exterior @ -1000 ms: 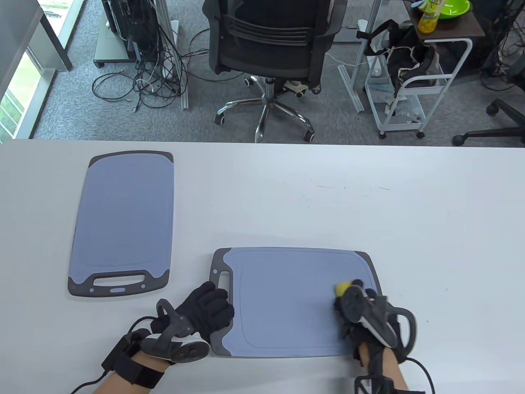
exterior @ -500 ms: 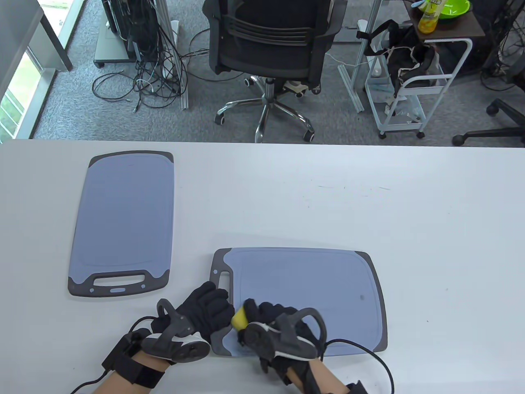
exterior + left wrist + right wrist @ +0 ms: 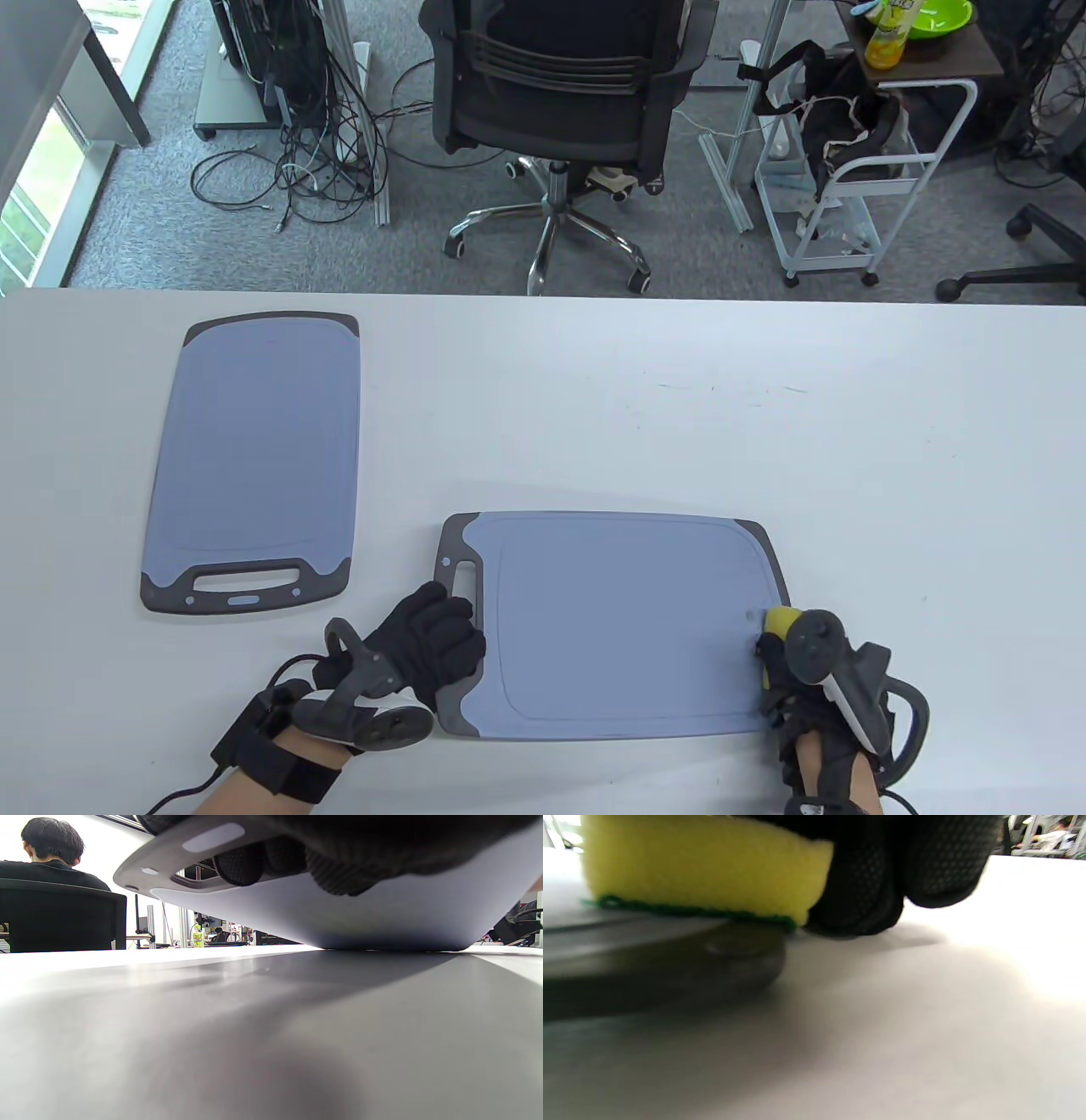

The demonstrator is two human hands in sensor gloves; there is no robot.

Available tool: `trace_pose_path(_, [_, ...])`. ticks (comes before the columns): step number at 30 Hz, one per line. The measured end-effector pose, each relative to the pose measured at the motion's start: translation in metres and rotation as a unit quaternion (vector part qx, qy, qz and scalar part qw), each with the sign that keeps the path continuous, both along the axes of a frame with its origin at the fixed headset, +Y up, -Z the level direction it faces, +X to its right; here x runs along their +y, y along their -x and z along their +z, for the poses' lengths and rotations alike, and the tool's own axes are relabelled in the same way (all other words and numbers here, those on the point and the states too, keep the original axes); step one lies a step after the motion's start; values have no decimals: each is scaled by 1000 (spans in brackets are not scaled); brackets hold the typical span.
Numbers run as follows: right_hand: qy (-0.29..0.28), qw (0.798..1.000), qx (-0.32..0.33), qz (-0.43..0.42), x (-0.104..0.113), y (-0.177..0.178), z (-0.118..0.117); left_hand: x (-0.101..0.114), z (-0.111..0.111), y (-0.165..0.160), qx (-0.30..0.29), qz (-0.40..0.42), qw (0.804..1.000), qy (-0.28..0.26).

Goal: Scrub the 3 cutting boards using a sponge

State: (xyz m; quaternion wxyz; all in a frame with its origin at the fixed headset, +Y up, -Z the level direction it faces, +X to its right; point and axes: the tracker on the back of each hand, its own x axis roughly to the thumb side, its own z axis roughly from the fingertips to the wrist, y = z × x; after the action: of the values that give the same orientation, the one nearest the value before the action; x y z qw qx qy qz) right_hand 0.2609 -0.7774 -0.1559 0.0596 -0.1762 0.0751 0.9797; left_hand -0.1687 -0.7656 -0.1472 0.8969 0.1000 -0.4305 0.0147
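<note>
The right hand (image 3: 810,679), gloved in black with a fine dotted weave on its fingers (image 3: 941,866), grips a yellow sponge (image 3: 776,624) whose underside is a thin dark green layer. Under the sponge, the near cutting board (image 3: 619,624) is slate blue with dark grey end caps. The left hand (image 3: 424,645), also in black, rests on that board's grey handle end. Beyond that hand, the far cutting board (image 3: 254,463) repeats the same blue and dark grey. Both lie on a plain white table (image 3: 764,424).
</note>
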Motion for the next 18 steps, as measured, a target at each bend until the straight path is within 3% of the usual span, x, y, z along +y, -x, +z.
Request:
trace_pose_path(2, [-3, 997, 52, 51, 6, 23, -2, 0, 0, 0, 1, 1, 1000, 0])
trace_pose_path(5, [-29, 982, 189, -2, 16, 92, -3, 0, 0, 0, 1, 1, 1000, -1])
trace_pose_path(7, [-36, 953, 299, -21, 25, 160, 7, 0, 0, 0, 1, 0, 1000, -1])
trace_pose_path(10, [-58, 904, 423, 19, 37, 236, 28, 0, 0, 0, 1, 0, 1000, -2])
trace_pose_path(12, [-63, 892, 446, 24, 41, 258, 35, 1, 0, 0, 0, 1, 1000, -3])
trace_pose_path(15, [-56, 904, 424, 17, 38, 236, 26, 1, 0, 0, -1, 3, 1000, -5])
trace_pose_path(18, [-38, 948, 315, 22, 27, 173, 13, 1, 0, 0, -2, 3, 1000, -6])
